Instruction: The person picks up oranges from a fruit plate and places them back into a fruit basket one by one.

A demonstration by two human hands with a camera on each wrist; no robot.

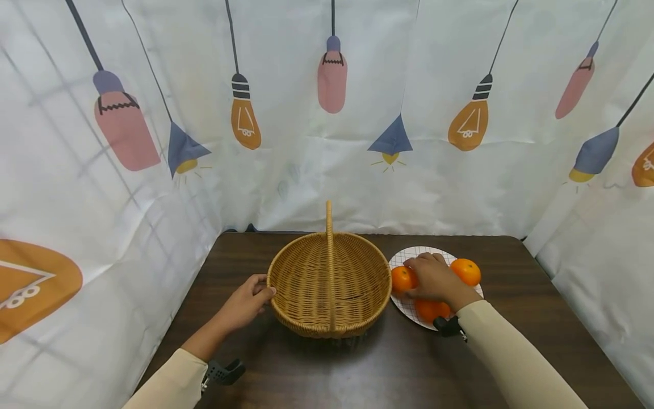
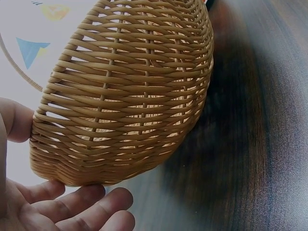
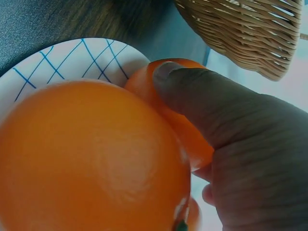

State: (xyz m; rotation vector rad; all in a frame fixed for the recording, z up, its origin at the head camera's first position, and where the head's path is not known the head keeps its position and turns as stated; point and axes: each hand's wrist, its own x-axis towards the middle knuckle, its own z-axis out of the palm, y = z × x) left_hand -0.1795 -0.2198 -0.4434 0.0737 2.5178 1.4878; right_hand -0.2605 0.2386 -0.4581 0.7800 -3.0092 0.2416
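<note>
A wicker basket [image 1: 301,284] with a tall arched handle [image 1: 329,255] stands mid-table. My left hand [image 1: 247,304] holds its left rim, thumb [image 2: 17,120] on one side and fingertips [image 2: 91,192] against the other. To the basket's right lies a white plate [image 1: 409,313] with blue crossed lines. On the plate, my right hand [image 1: 436,278] grips an orange [image 1: 402,279] at the side nearest the basket, the thumb [image 3: 192,96] laid over its skin. A second orange [image 1: 431,310] sits in front of that hand, and a third orange [image 1: 465,272] lies to its right.
The dark wooden table [image 1: 368,375] runs back to a white curtain [image 1: 306,187] printed with hanging lamps. More curtain closes in the left and right sides. The plate sits close beside the basket's right edge.
</note>
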